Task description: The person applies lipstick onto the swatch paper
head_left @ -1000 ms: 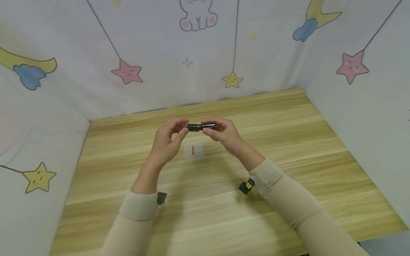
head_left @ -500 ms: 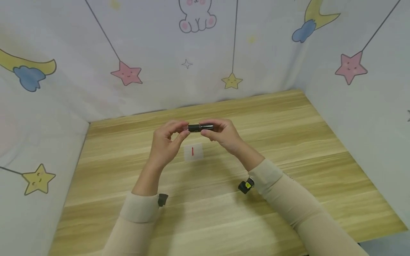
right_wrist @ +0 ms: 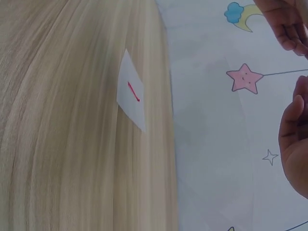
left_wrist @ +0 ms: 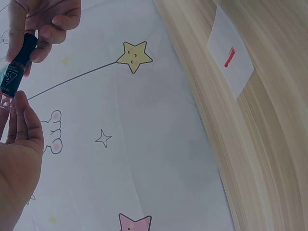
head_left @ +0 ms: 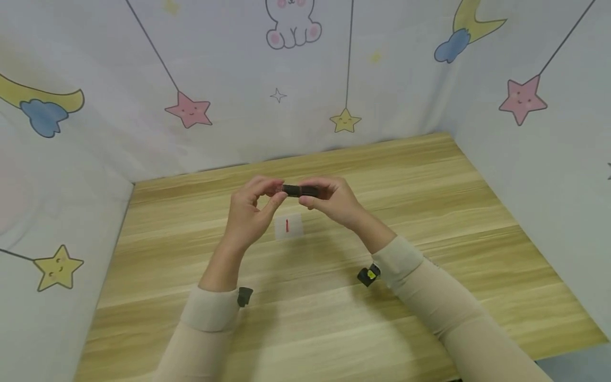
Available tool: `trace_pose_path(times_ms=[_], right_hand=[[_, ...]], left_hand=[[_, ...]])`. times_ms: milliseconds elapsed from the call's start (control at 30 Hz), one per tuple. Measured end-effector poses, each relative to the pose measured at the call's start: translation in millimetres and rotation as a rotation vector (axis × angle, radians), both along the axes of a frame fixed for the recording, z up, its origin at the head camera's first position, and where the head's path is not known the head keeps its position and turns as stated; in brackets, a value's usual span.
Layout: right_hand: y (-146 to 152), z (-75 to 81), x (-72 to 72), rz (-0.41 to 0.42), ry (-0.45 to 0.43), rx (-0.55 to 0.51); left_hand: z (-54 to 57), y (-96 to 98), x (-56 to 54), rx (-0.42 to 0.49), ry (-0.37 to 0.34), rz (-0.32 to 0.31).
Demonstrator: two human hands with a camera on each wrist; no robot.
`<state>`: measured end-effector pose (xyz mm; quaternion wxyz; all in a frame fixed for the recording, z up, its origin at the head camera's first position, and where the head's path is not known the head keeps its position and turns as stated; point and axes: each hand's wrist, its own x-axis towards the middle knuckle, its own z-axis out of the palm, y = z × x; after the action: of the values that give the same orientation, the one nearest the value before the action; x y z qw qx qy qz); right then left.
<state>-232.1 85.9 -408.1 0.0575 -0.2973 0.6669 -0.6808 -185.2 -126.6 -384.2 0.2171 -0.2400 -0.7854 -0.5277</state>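
Above the table, a small dark tube point(head_left: 292, 190) that looks like a lip gloss lies level between the two hands. In the left wrist view the lip gloss point(left_wrist: 13, 77) has a black cap, white print on its body and a clear end. My left hand point(head_left: 249, 217) pinches the clear end between thumb and fingers. The cap is gripped by my right hand point(head_left: 338, 204), its thumb below and fingers above. In the right wrist view, the right hand point(right_wrist: 294, 149) is cut off by the frame's edge and the tube is hardly visible.
A white card point(head_left: 295, 227) with a red stroke lies on the wooden table point(head_left: 305, 318) below the hands. A white curtain point(head_left: 238, 63) printed with stars and moons hangs behind. Black wrist cameras point(head_left: 244, 296) stick out by the cuffs.
A second ago a narrow neck showed between the tube's cap and body; now they sit close together. Both hands stay nearly in place, with the tube shifted very slightly.
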Motion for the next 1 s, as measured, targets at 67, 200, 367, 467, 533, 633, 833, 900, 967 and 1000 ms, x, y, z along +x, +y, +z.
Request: trace_pose_path(times_ms=[67, 200, 367, 467, 533, 633, 833, 900, 967, 1000], right_hand=[[1.1, -2.1, 0.5, -0.010, 0.045, 0.059], [3.4, -6.5, 0.6, -0.045, 0.152, 0.181], [8.0, -11.8, -1.8, -0.087, 0.265, 0.240], [11.9, -15.5, -5.5, -0.128, 0.346, 0.275], [14.6, -18.5, -8.1, -0.148, 0.387, 0.312], [18.8, -23.9, -11.4, -0.149, 0.391, 0.376], [26.7, -47.1, -21.2, -0.106, 0.263, 0.534], [28.1, -58.0, -24.9, -0.100, 0.225, 0.586], [29.3, -67.7, -27.3, -0.101, 0.211, 0.630], [29.9, -71.8, -27.6, -0.103, 0.205, 0.656]], left_hand=[[0.1, 3.7, -1.4, 0.002, 0.013, -0.020], [0.2, 14.3, -7.4, -0.025, 0.021, -0.039], [-1.2, 28.6, -14.8, -0.052, -0.007, -0.074], [-4.7, 35.1, -19.4, -0.076, -0.028, -0.096], [-9.6, 38.0, -23.5, -0.093, -0.040, -0.109], [-21.5, 41.4, -30.8, -0.119, -0.072, -0.115], [-55.3, 50.8, -45.5, -0.212, -0.220, -0.124], [-65.5, 54.0, -48.4, -0.249, -0.265, -0.117], [-74.0, 56.4, -49.8, -0.271, -0.306, -0.111], [-77.5, 57.3, -49.9, -0.276, -0.322, -0.111]])
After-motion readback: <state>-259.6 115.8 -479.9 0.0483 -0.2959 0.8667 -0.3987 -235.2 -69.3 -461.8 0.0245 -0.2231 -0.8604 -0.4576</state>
